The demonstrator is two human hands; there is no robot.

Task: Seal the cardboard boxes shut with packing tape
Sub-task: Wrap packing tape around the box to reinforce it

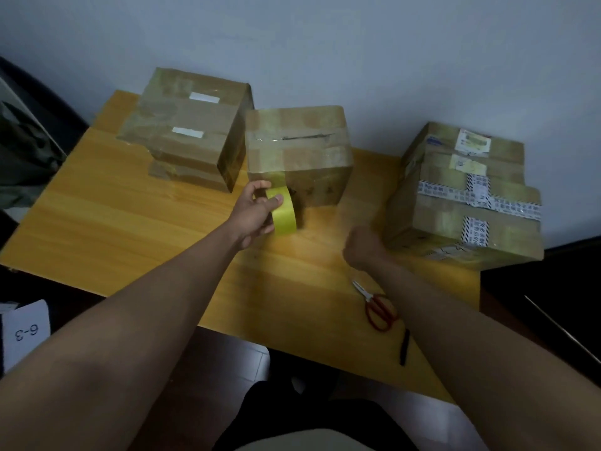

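Note:
Three cardboard boxes stand on the wooden table [136, 219]. The middle box [299, 148] has a yellowish strip of tape running from its top down its front face. My left hand [257, 213] grips the roll of yellow packing tape [284, 211] right in front of that box, with the strip still joined to the roll. My right hand [362, 245] is blurred, fingers curled, empty, hovering over the table between the middle box and the right box [461, 203]. The left box [192, 131] stands at the back left.
Red-handled scissors [377, 304] lie near the table's front right edge, under my right forearm. A black marker [404, 348] lies at the front edge. A white sheet marked 6-3 [26, 333] sits low at the left. A pale wall rises behind the boxes.

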